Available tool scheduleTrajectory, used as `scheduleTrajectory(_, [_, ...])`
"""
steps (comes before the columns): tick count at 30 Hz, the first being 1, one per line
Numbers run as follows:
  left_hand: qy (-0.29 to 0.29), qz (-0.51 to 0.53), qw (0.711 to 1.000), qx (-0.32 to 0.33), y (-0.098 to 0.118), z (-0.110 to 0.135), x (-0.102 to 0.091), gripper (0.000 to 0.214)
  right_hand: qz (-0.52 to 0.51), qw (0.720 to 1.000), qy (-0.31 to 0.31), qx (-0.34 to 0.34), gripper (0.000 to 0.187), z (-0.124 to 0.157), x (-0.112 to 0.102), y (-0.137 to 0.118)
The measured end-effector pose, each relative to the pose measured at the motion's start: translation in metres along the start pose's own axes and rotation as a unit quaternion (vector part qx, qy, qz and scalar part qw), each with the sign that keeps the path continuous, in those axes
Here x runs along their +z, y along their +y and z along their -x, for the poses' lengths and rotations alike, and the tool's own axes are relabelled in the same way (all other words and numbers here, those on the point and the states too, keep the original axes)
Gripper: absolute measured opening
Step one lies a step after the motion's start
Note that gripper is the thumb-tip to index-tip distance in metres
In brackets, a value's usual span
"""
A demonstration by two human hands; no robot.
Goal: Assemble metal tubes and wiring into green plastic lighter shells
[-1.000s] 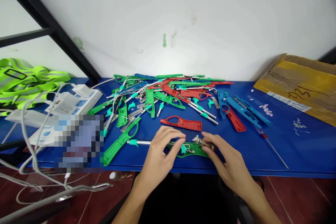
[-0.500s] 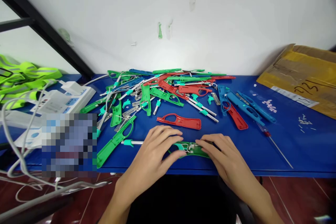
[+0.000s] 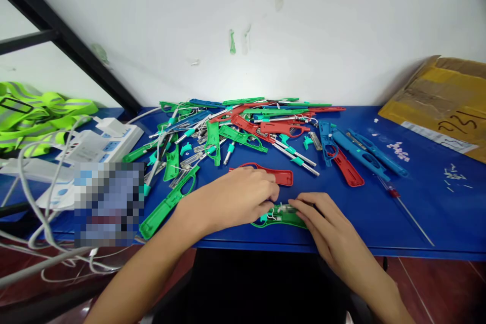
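Note:
An open green lighter casing half (image 3: pixel 290 218) lies near the table's front edge, with white wire, a teal piece and a clear part inside it. Over its left part my left hand (image 3: pixel 239 197) is closed, fingers curled inward. What its fingertips pinch is hidden behind the hand. My right hand (image 3: pixel 328 217) grips the casing's right end between thumb and fingers. Just behind my left hand lies a red casing half (image 3: pixel 284 178), partly covered by it. The metal tube seen earlier on the left is hidden by my left hand and forearm.
A heap of green, red and blue casing halves (image 3: pixel 243 137) and metal tubes lies against the wall. On the right are blue casings (image 3: pixel 359 154), a screwdriver (image 3: pixel 412 215) and a taped carton (image 3: pixel 436 106). Power strips (image 3: pixel 127 142) and cables stand left, beside yellow reflective straps (image 3: pixel 49 111).
My left hand has turned and moved right and slightly up, its spread fingers now curled over the casing's left part. My right hand stays at the right end. The view has shifted slightly.

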State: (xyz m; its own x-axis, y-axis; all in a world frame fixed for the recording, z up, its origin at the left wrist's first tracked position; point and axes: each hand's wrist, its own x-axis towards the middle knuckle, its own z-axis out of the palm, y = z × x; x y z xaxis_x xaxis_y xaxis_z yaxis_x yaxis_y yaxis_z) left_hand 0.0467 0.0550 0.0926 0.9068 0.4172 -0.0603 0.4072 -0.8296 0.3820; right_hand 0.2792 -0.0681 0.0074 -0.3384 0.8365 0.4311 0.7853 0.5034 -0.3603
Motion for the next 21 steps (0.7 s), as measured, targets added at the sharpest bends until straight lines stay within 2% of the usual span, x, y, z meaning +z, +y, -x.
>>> scheduleTrajectory(4, [0.002, -0.009, 1.000, -0.007, 0.006, -0.007, 0.001, 0.021, 0.005, 1.000, -0.005, -0.005, 0.040, 0.003, 0.001, 0.001])
scheduleTrajectory(8, [-0.024, -0.032, 0.999, -0.018, 0.011, -0.013, -0.004, 0.024, 0.010, 1.000, -0.011, -0.013, 0.045, 0.005, 0.000, 0.000])
scheduleTrajectory(21, [-0.097, -0.065, 0.991, -0.068, 0.023, -0.022, -0.009, 0.022, 0.007, 1.000, -0.022, -0.016, 0.041, 0.004, -0.001, -0.001])
